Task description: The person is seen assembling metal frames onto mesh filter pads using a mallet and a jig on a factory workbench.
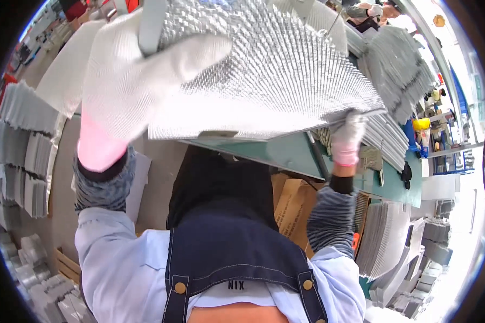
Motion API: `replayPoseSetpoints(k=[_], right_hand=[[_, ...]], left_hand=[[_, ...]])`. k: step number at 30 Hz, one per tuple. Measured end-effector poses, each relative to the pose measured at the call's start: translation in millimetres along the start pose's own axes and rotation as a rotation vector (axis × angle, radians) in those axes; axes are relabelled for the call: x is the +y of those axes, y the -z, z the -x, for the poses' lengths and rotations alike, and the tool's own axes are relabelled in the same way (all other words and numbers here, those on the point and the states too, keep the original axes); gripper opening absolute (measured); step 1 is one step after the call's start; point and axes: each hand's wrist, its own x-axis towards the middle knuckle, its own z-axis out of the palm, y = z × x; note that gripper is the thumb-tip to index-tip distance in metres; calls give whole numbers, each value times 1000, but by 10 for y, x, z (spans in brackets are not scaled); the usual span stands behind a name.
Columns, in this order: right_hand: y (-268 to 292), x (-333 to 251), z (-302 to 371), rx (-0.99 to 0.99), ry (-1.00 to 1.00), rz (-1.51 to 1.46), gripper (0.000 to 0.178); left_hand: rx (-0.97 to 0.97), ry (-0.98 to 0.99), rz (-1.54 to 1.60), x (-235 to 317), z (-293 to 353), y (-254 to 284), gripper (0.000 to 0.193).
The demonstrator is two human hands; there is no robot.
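- Left hand (pixel 137 81) grasps silver ridged panel (pixel 264 91), thumb across its face; panel extends rightward from it.
- Long axis runs roughly hand to hand, both at the panel.
- Right hand (pixel 348 139) at far right end, blurred; can't tell its grip.
- Green counter (pixel 390 185) beneath, stacked sheets (pixel 396 70) beyond right hand.
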Motion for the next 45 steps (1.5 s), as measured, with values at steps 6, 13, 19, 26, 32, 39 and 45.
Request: replayPoseSetpoints(k=[6, 13, 19, 26, 32, 39, 45], right_hand=[[-212, -139, -74, -96, -92, -45, 28], [-1085, -1129, -104, -237, -134, 155, 19], [-854, -761, 113, -327, -408, 239, 12], [-782, -756, 256, -340, -507, 33, 28], [-769, -816, 169, -386, -317, -232, 86], [-430, -739, 199, -384, -354, -126, 40], [-594, -798, 224, -243, -341, 153, 35]], left_hand=[[191, -157, 197, -360, 27, -19, 24], [209, 134, 250, -1336, 270, 367, 27], [178, 230, 36, -1134, 826, 196, 26], [-427, 23, -246, -704, 281, 717, 54], [-789, 77, -250, -642, -143, 598, 46], [-869, 39, -248, -801, -460, 330, 46], [-929, -442, -206, -916, -731, -219, 44]])
